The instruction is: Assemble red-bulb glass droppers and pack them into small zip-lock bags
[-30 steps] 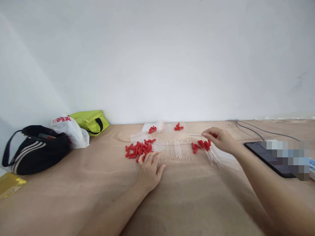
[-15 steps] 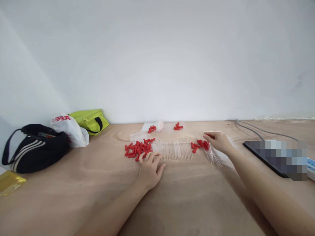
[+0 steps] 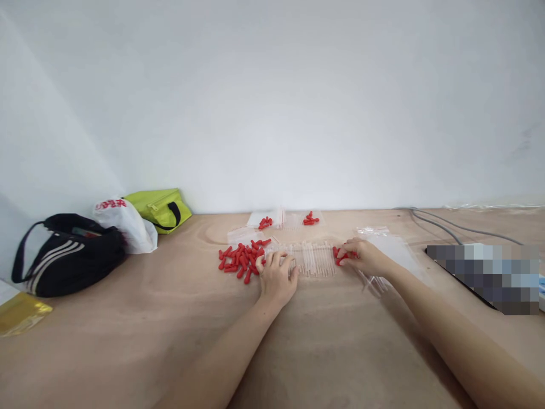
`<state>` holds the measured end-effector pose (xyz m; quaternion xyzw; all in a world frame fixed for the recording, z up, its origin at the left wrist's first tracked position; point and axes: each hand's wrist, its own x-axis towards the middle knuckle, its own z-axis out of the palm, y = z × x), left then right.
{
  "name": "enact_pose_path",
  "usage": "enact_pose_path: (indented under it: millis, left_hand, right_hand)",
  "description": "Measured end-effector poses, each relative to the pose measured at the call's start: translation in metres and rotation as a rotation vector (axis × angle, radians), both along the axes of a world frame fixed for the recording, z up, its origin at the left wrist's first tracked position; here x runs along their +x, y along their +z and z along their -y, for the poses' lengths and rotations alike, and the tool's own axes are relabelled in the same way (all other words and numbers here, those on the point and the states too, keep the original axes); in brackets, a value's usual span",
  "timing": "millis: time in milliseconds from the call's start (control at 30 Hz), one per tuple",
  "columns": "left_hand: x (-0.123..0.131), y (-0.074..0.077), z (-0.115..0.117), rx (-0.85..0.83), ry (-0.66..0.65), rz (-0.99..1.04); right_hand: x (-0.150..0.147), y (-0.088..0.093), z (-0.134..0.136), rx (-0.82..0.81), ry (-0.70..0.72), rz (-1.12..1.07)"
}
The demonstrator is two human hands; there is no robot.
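Observation:
My left hand (image 3: pixel 277 279) rests between the main pile of red rubber bulbs (image 3: pixel 241 260) and a row of thin clear tubes (image 3: pixel 315 261), its fingers bent, apart and holding nothing. Its fingertips reach over the left end of that row. On the row's right side, my right hand (image 3: pixel 363 255) pinches at a small group of red rubber bulbs (image 3: pixel 338 254), partly hidden by the fingers. Below the right hand lie several loose clear tubes (image 3: pixel 375 285), fanned out. Beside it is a clear zip bag (image 3: pixel 395 253).
At the back are two small red bulb clusters (image 3: pixel 265 222) on clear bags. A black bag (image 3: pixel 76 258), a white plastic bag (image 3: pixel 128 224), a lime-green bag (image 3: pixel 162 207) and a yellow packet (image 3: pixel 21 315) sit left. Right are a blurred dark device (image 3: pixel 481 278) and grey cables (image 3: pixel 443 227).
My right hand has come left and down from above the bag onto the small bulb group. The left hand has shifted right and slightly up, over the tubes' left end.

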<state>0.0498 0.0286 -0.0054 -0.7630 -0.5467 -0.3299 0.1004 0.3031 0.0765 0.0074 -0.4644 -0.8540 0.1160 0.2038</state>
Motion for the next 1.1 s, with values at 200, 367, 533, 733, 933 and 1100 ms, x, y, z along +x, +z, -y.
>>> enact_pose_path:
  millis: [200, 367, 533, 733, 933, 1100]
  left_hand:
    - [0.026, 0.008, -0.016, -0.094, 0.104, 0.024]
    - [0.041, 0.01, -0.031, -0.187, 0.189, -0.034]
    - [0.047, 0.012, -0.041, -0.224, 0.277, -0.067]
    - [0.053, 0.015, -0.042, -0.258, 0.292, -0.082]
    - [0.047, 0.023, -0.04, -0.298, 0.24, -0.068]
    - [0.016, 0.029, -0.017, -0.265, 0.033, -0.088]
  right_hand:
    - [-0.002, -0.002, 0.003, -0.081, 0.027, 0.004]
    - [-0.003, -0.006, 0.002, -0.098, -0.012, -0.027]
    - [-0.004, -0.003, 0.003, -0.066, 0.053, 0.016]
    - [-0.003, -0.005, 0.002, 0.003, 0.047, -0.069]
    - [-0.012, -0.009, 0.002, -0.153, -0.12, -0.629]
    - [-0.037, -0.008, 0.013, -0.329, -0.166, -0.986]
